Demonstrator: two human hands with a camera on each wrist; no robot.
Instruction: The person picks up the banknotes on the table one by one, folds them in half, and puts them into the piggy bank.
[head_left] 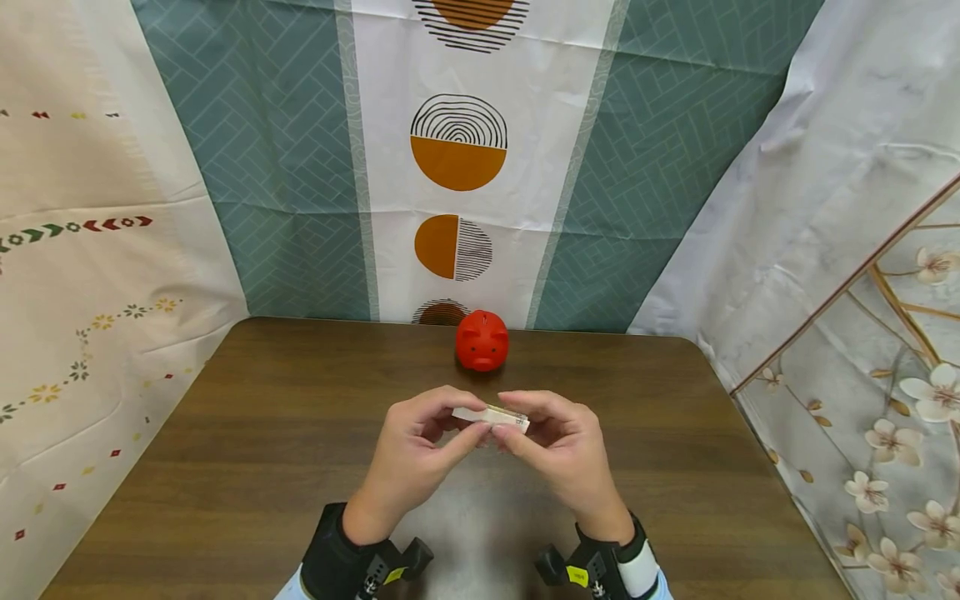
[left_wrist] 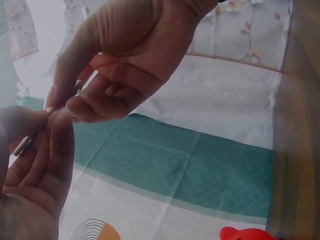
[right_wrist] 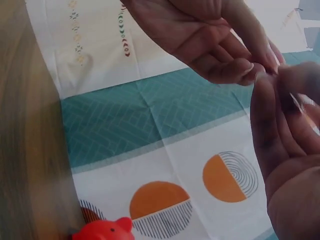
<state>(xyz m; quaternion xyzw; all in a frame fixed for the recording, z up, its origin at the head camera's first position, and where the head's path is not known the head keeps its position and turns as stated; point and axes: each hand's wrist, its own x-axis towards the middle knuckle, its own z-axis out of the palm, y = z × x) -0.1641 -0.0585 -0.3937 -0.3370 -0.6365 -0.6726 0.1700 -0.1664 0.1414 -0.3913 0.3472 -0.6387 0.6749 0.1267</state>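
A small strip of folded paper (head_left: 512,418), pale with some print at its right end and looking like a banknote, is held level above the table. My left hand (head_left: 418,450) pinches its left part between thumb and fingers. On the other side my right hand (head_left: 564,448) pinches the right part, and the two thumb tips nearly meet at the middle. Both wrist views show the fingers hiding most of the strip. Just beyond the hands, a red piggy bank (head_left: 482,343) with a slot on top stands on the table, facing me.
The brown wooden table (head_left: 300,400) reaches back to a hanging cloth (head_left: 292,167) with teal panels and orange half circles. Patterned cloths hang at the left and right sides. Each wrist wears a black strap with a small camera (head_left: 416,558).
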